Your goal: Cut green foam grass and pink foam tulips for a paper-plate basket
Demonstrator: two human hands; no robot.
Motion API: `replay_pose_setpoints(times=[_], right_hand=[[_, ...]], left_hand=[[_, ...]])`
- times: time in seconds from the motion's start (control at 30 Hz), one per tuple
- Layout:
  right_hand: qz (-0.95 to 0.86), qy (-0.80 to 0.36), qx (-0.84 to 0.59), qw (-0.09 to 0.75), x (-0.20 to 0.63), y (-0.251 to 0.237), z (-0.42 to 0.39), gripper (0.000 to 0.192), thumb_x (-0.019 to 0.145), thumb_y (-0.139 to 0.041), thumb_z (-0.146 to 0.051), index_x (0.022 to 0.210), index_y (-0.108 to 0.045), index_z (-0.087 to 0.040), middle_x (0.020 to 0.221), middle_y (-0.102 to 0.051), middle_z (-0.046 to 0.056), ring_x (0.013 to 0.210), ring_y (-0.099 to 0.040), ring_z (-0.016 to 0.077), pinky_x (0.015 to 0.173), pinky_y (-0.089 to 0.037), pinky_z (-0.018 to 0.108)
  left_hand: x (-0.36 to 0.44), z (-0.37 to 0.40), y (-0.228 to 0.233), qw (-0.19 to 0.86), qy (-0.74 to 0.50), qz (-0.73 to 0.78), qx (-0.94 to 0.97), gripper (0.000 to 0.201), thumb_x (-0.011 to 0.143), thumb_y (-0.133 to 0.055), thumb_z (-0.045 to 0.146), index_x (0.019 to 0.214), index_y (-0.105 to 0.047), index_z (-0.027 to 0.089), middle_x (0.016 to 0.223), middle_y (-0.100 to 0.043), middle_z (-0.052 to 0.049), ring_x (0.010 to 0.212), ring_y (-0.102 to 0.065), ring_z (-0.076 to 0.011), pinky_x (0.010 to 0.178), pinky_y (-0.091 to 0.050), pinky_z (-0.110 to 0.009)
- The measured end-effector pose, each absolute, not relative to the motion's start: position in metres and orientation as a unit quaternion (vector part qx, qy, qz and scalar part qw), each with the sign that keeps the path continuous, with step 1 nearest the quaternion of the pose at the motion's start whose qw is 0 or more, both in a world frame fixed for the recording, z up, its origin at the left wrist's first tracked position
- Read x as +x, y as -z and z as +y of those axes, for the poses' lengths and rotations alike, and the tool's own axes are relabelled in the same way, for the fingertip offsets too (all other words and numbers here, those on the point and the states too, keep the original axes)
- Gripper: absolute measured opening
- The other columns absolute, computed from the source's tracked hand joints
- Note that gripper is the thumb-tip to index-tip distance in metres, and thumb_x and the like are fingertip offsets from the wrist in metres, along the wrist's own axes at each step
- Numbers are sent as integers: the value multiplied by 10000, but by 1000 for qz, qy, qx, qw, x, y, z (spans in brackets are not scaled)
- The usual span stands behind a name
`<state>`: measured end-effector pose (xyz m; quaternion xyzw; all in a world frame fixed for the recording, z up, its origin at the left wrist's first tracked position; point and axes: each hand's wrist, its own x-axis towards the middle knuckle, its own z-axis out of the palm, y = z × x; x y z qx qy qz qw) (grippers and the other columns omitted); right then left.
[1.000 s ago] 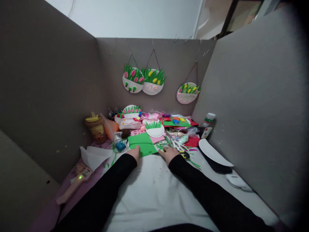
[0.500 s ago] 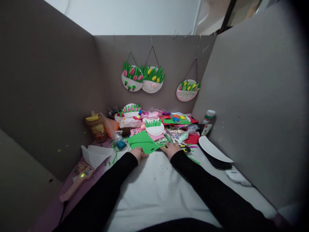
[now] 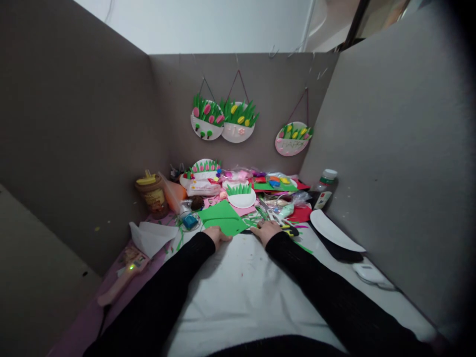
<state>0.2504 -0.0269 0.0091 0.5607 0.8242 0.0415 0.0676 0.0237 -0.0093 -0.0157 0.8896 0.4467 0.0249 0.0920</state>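
A person in black sleeves works at a cluttered craft table [image 3: 238,297] walled by grey partitions. The left hand [image 3: 217,234] rests on the near corner of a green foam sheet [image 3: 222,218], which lies flat at the middle of the table just beyond the white cloth; its fingers appear pressed on the sheet's edge, though whether they pinch it cannot be told. The right hand [image 3: 269,231] lies palm down just right of the sheet, fingers together, beside white-handled scissors [image 3: 274,218] and green offcuts. A paper plate with green grass trim [image 3: 241,198] sits behind the sheet; three finished plate baskets [image 3: 223,121] hang on the back wall. Handling the sheet well likely means holding the thin foam flat and firm with one hand, keeping it clear of the scraps and lifting by the edge without creasing it.
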Motion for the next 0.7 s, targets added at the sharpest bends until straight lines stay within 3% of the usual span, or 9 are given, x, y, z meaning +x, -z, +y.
replay_pose_setpoints(times=[0.2,0.3,0.47,0.7], right_hand=[[838,-42,539,74,243,-9,-29,361,855,-300,-233,1126,-532,-291,1019,-575,86,927,-495,231,778,-292,390],[839,-43,537,74,244,-9,-31,358,857,-301,-247,1127,-533,-296,1022,-569,90,920,-502,234,750,-313,374],[843,-44,532,70,240,-13,-37,354,853,-315,-243,1127,-534,-294,1011,-573,90,944,-498,234,762,-320,360],[862,-50,501,57,220,-16,-48,326,851,-329,-217,1095,-540,-259,978,-582,96,909,-505,231,738,-336,346]], left_hand=[[25,-8,18,101,-29,462,881,316,802,-416,380,990,-654,295,716,-541,-54,652,-513,-160,610,-385,-270],[26,-10,16,102,-27,459,882,301,771,-465,271,1013,-642,282,761,-556,-62,668,-525,-167,621,-391,-275],[30,-15,9,113,-42,514,849,553,653,-497,101,1186,-489,248,769,-582,-29,696,-536,-167,602,-398,-243],[29,-21,-1,95,-14,484,870,530,680,-478,115,1154,-516,349,892,-546,-30,763,-551,-162,639,-405,-235]])
